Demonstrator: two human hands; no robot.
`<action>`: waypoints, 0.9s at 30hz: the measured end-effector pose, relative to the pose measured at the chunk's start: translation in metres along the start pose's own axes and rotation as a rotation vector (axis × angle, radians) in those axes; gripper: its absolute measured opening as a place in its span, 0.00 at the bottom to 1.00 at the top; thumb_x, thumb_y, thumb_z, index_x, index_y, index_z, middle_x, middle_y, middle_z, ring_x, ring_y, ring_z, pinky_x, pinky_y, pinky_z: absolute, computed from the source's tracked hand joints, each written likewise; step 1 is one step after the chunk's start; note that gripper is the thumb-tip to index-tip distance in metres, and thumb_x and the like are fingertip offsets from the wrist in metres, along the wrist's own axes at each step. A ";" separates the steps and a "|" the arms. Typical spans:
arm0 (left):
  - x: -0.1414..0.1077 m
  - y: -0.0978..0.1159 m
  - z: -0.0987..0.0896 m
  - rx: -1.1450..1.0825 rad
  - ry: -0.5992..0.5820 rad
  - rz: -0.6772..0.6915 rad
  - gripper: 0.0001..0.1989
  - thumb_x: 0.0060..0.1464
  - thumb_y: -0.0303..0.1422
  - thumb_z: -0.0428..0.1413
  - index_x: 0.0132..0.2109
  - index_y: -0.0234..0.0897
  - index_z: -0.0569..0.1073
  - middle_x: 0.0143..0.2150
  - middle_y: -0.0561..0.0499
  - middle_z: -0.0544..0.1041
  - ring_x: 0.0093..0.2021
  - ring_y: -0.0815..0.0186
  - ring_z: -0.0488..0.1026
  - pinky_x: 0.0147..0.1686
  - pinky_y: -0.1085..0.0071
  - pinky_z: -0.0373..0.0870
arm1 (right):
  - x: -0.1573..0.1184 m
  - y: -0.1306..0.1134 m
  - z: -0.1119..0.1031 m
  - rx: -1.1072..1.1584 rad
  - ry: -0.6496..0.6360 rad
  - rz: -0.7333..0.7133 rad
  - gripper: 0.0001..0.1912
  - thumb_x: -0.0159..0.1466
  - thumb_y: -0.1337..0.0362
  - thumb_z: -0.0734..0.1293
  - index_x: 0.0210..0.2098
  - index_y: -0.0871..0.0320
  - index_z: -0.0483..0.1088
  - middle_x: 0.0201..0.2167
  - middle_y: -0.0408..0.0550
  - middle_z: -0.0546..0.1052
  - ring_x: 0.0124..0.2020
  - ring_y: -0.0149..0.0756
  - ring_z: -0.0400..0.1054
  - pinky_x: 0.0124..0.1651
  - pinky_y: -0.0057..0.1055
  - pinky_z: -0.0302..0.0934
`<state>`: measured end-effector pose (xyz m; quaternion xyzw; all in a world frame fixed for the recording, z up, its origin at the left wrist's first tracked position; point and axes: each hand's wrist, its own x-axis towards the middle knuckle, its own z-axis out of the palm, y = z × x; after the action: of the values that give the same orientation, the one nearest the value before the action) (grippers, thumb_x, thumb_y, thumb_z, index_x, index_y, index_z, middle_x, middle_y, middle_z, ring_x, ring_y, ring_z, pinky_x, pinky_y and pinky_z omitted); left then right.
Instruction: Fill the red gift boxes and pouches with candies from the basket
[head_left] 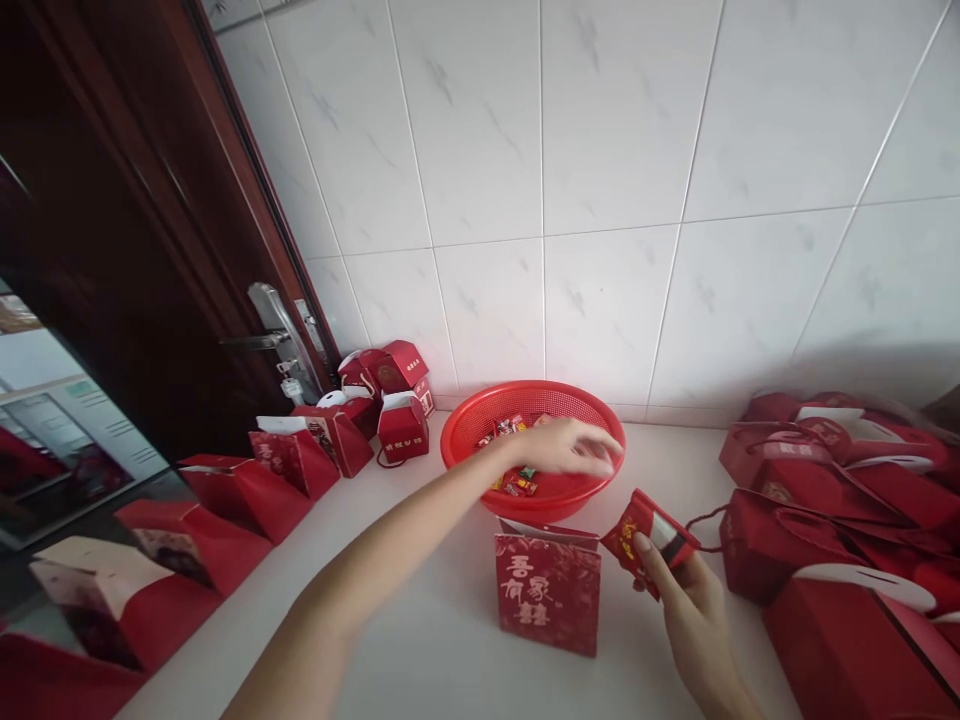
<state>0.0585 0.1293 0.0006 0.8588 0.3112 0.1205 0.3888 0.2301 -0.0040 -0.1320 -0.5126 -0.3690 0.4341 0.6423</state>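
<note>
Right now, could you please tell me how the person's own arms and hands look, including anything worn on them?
The left hand and right hand are both ungloved. The left forearm is bare, with no sleeve, watch or bracelet showing; the right arm shows only near the wrist, also bare.

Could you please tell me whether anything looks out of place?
Nothing looks spilled: the wrapped sweets lie inside the red basket. Only the heap of boxes on the right stands out, jumbled at odd angles, unlike the row of boxes at left.

left arm [405, 530] outstretched; left hand [566, 447]: fingers [596, 434] extended; right hand [686, 590]: fingers curled, gripping
</note>
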 end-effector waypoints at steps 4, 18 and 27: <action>-0.009 -0.051 -0.053 0.162 0.240 -0.228 0.15 0.59 0.33 0.59 0.52 0.35 0.78 0.48 0.45 0.82 0.48 0.59 0.78 0.49 0.67 0.73 | 0.006 0.015 0.000 -0.014 0.017 0.044 0.31 0.48 0.37 0.75 0.29 0.61 0.74 0.24 0.50 0.77 0.24 0.36 0.66 0.25 0.31 0.63; -0.027 -0.146 -0.051 0.447 -0.007 -0.638 0.13 0.64 0.37 0.58 0.53 0.37 0.74 0.53 0.45 0.76 0.49 0.60 0.76 0.47 0.60 0.77 | 0.007 0.023 0.004 -0.026 -0.158 0.102 0.33 0.49 0.38 0.75 0.37 0.62 0.79 0.34 0.55 0.83 0.37 0.50 0.76 0.37 0.37 0.70; -0.026 -0.138 -0.050 0.569 0.039 -0.678 0.12 0.64 0.37 0.58 0.51 0.36 0.75 0.52 0.45 0.76 0.49 0.60 0.76 0.48 0.59 0.76 | 0.006 0.019 0.006 -0.066 -0.160 0.063 0.30 0.49 0.38 0.74 0.30 0.62 0.76 0.28 0.51 0.80 0.30 0.44 0.72 0.31 0.33 0.67</action>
<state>-0.0452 0.2118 -0.0678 0.7785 0.6035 -0.0880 0.1483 0.2232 0.0057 -0.1494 -0.5083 -0.4170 0.4814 0.5796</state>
